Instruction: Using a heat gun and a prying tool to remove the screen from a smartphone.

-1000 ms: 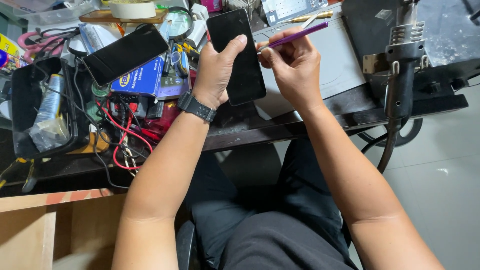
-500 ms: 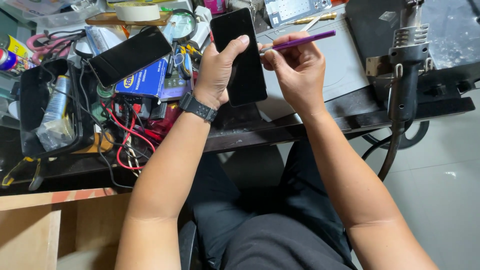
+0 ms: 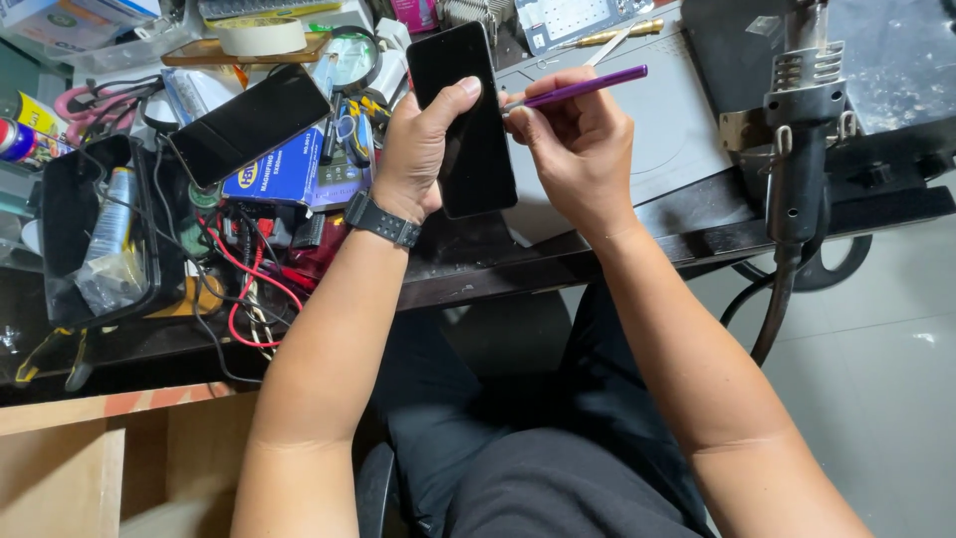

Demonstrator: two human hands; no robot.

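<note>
A flat black rectangular smartphone is gripped in the left hand, thumb laid across the glass and fingers wrapped behind, and is held upright above the near edge of the dark cluttered work surface. A slim purple metal-look tool is pinched in the right hand between thumb and fingertips, its working end brought to the phone's right-hand edge. The step in hand is judged to be work on that side edge. A steady grip and fine, light tip placement are called for next. A second black phone lies well apart to the left.
</note>
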